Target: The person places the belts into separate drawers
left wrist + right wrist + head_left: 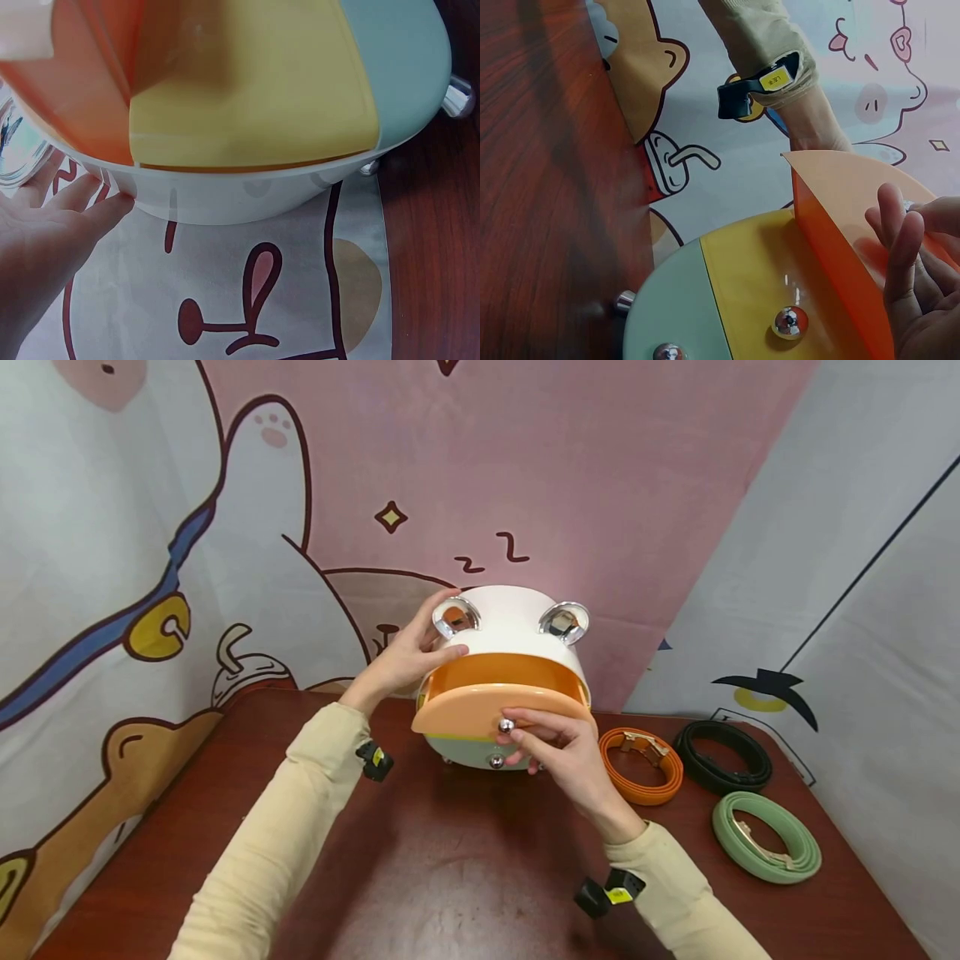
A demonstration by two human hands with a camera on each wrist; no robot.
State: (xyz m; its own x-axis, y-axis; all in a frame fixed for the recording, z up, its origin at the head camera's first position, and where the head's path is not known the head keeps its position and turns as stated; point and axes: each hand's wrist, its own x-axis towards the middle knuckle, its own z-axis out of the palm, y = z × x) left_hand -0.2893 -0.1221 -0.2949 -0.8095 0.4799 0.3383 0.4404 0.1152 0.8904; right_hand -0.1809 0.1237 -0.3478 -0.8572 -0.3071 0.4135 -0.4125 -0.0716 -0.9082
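A small rounded drawer cabinet (pixel 513 614) with a white shell and two shiny chrome knobs like ears stands at the back of the table. Its orange top drawer (pixel 457 710) is pulled partly out; the yellow drawer (pixel 255 90) and green drawer (pixel 667 300) below are closed. My right hand (pixel 566 756) pinches the round silver knob (pixel 506 725) on the orange drawer between thumb and fingers. At the cabinet's left side, my left hand (pixel 405 656) rests on the white shell beside the chrome ear (pixel 456 617), its fingers spread. The drawer's inside is only partly visible.
Right of the cabinet lie three coiled belts on the brown table (pixel 420 877): an orange belt (pixel 641 795), a black belt (pixel 723 777) and a green belt (pixel 802 852). A cartoon-printed cloth (pixel 600 485) hangs behind the table.
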